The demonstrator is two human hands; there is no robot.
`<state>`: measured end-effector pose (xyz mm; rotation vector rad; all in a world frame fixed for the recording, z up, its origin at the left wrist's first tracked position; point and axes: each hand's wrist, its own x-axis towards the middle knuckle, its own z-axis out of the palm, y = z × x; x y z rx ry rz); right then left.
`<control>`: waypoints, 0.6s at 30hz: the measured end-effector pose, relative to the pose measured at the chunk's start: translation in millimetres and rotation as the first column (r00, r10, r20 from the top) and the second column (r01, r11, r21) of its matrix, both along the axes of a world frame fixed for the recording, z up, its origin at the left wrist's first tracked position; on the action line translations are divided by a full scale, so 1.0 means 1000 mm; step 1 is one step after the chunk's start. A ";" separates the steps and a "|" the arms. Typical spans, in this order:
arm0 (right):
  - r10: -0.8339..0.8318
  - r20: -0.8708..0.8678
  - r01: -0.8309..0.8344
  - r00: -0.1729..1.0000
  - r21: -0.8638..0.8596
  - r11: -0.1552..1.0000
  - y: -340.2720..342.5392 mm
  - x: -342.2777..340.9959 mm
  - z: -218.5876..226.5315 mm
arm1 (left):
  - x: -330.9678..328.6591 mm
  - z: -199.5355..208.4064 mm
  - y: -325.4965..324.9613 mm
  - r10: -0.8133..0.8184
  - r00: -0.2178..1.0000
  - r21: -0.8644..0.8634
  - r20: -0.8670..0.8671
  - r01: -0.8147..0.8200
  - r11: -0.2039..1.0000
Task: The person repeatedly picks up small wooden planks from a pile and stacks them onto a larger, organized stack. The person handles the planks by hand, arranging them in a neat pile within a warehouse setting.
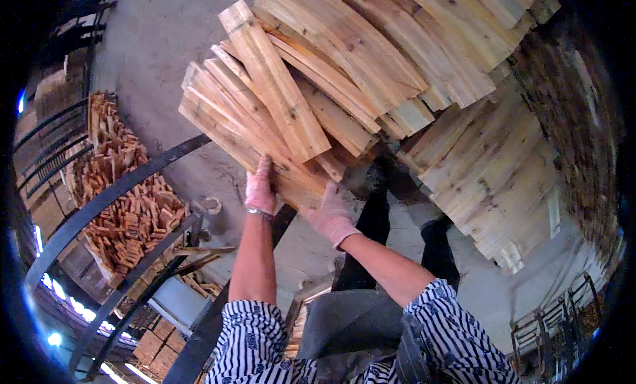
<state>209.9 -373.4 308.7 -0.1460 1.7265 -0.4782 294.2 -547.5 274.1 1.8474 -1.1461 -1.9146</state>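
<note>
A bundle of short wooden boards [265,119] was held up beside the big board stack [477,159], seemingly midway through a move, with nothing yet set down. The left hand [260,187] and right hand [333,215], both in pink gloves, were pressed under its near end, fingers clamped on the lowest boards.
</note>
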 end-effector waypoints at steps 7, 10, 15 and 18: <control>0.095 -0.004 -0.095 0.996 -0.052 0.994 0.049 -0.014 0.000 | -0.021 0.019 0.049 0.043 0.999 0.036 0.020 -0.044 0.998; 0.099 0.001 -0.099 0.995 -0.098 0.990 0.121 -0.002 -0.006 | 0.003 0.012 0.102 -0.046 0.998 0.034 -0.051 0.048 0.998; 0.376 -0.143 -0.402 0.915 -0.295 0.866 0.218 -0.055 -0.052 | 0.005 0.020 0.176 0.137 0.989 0.273 0.051 -0.145 0.951; 0.275 0.047 -0.228 0.960 -0.433 0.872 0.184 -0.087 -0.104 | 0.021 0.003 0.179 0.145 0.988 0.333 -0.057 -0.118 0.935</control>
